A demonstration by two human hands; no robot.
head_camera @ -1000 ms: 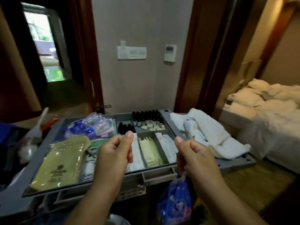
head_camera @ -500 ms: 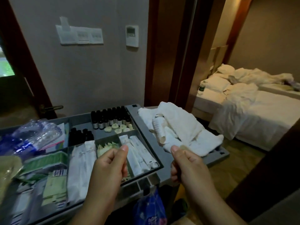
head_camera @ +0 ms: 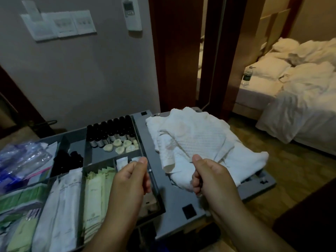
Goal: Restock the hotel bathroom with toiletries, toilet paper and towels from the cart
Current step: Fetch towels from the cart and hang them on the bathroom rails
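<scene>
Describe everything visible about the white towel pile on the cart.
The white towel pile is a loose, crumpled heap of what look like several cloths, unfolded, with a waffle-like weave on top and faint yellowish patches. It lies on the flat right section of the grey cart, beside the compartment tray. The right hand overlaps its near edge; contact cannot be told.

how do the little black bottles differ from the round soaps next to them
The bottles are black and tall; the soaps are pale, low and round. The bottles stand upright in rows at the back; the soaps lie loosely in front of them. Both sit in the same cart compartment.
</scene>
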